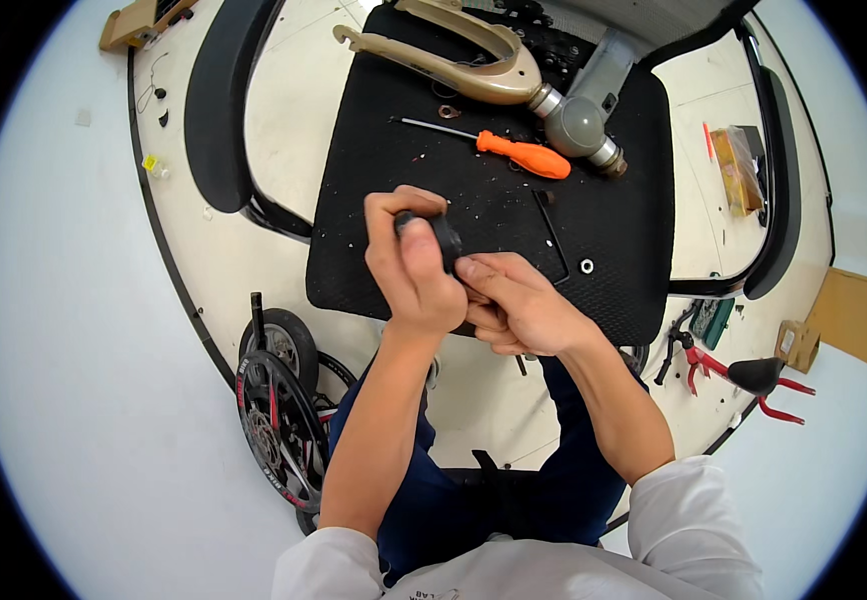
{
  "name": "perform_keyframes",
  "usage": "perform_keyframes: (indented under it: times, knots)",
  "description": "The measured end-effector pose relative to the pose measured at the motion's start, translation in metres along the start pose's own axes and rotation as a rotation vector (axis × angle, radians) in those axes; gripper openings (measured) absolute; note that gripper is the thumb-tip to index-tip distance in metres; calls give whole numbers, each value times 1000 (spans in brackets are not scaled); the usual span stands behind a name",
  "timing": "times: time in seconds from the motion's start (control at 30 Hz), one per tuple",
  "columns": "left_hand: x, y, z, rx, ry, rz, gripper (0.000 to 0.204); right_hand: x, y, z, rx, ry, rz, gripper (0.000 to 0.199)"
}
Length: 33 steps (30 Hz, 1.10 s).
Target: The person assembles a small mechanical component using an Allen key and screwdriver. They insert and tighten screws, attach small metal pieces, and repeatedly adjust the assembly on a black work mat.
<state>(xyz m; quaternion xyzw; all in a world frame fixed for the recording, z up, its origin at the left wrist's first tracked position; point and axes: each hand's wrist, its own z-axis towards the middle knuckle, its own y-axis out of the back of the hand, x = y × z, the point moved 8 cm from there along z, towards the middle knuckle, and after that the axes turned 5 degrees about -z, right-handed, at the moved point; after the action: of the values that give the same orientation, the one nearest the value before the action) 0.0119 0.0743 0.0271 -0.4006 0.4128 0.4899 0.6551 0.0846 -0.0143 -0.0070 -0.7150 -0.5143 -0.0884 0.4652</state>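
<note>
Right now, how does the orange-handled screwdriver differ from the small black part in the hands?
The orange-handled screwdriver lies loose on the black chair seat, touched by neither hand; the small black part is gripped between the left hand and right hand. The screwdriver is long and slim with a bright handle and metal shaft; the part is short, rounded and all dark. Both sit over the same seat.

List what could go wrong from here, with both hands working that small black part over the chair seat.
The small black part is pinched between the left hand and right hand above the chair seat; a slip could send it rolling off to the floor. The small white ring lies loose near the seat's edge and could get knocked off. The orange-handled screwdriver lies unsecured just beyond the hands, where a reach might bump it.
</note>
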Motion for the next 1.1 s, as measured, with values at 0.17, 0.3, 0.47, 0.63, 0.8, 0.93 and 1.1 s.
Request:
perform_keyframes:
  times: [0.17, 0.3, 0.47, 0.63, 0.8, 0.93, 1.1]
  knots:
    - [4, -2, 2, 24, 24, 84, 31, 5, 0, 4, -109, 87, -110, 29]
    - [5, 1, 4, 36, 28, 125, 32, 6, 6, 13, -219, 248, -307, 31]
    - [42, 13, 1, -70, 331, -22, 46, 27, 3, 11, -300, 385, -656, 29]
    - [60, 0, -16, -151, 933, -382, 44, 39, -2, 3, -389, 388, -934, 27]
    - [70, 2, -21, -213, 1075, -482, 43, 46, 2, -4, -454, 468, -1045, 24]
    - [66, -4, -19, -183, 1137, -621, 43, 49, 2, -14, -516, 598, -1061, 14]
    - [68, -14, -35, -4, 1400, -863, 45, 57, -3, -15, -504, 894, -1326, 14]
